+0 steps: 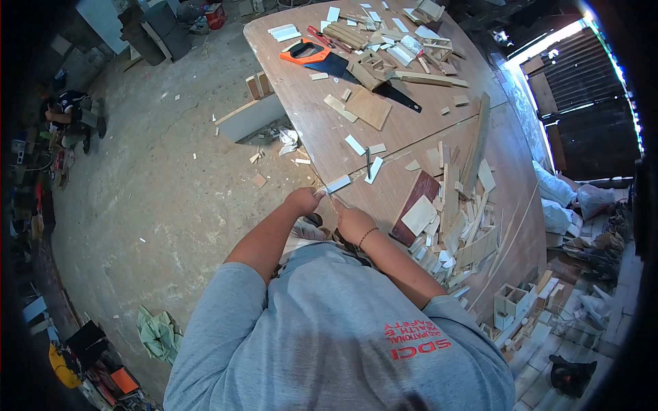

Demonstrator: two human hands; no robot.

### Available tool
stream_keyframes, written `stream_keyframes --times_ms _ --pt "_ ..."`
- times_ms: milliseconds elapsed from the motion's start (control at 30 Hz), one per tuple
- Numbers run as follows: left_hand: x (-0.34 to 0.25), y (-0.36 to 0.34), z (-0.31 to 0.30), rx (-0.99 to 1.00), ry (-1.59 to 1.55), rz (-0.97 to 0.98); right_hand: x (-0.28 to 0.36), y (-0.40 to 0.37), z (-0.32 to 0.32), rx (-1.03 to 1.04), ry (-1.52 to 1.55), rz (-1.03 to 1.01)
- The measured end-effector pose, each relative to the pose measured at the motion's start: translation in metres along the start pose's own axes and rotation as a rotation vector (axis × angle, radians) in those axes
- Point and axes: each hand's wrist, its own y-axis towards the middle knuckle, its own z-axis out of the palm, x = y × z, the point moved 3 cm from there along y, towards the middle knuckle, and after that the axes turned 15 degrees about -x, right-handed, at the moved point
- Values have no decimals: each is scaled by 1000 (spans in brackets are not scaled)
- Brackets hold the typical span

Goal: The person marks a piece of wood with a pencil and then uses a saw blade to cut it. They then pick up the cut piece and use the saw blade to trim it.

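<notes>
My left hand (305, 201) is closed at the near edge of the table, its fingertips pinching the end of a small white strip (338, 183). Beside it, my right hand (354, 224) is closed too, with the index finger pointing at the strip. Something thin seems to stick out from the right fingers, too small to name. On the tabletop just beyond lie a slim dark pen-like tool (368, 164) and another white strip (374, 170) under it.
Farther along the table (288, 82) lies a handsaw (336, 65) with an orange handle, near a square wooden panel (368, 107). Wood offcuts (452, 212) pile up on the right. A board (253, 116) leans below the table edge. A person (68, 116) sits far left.
</notes>
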Motion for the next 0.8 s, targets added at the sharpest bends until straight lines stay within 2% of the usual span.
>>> stream_keyframes --times_ms 267,433,500,633,700,800 --pt "-16 -18 -12 -99 54 -17 3 -7 5 27 -4 26" --pt "-14 -17 -12 -123 38 -19 22 -13 -38 78 -104 -15" --pt "-16 -16 -11 -67 63 -16 31 -18 -55 123 -225 -44" --pt "-10 -12 -10 -42 33 -40 26 1 -25 129 -214 -49" --pt "-10 -8 -8 -13 3 -13 13 20 -1 -12 -98 -21" --pt "-8 -7 -8 -3 -28 -29 6 29 3 17 -16 -27"
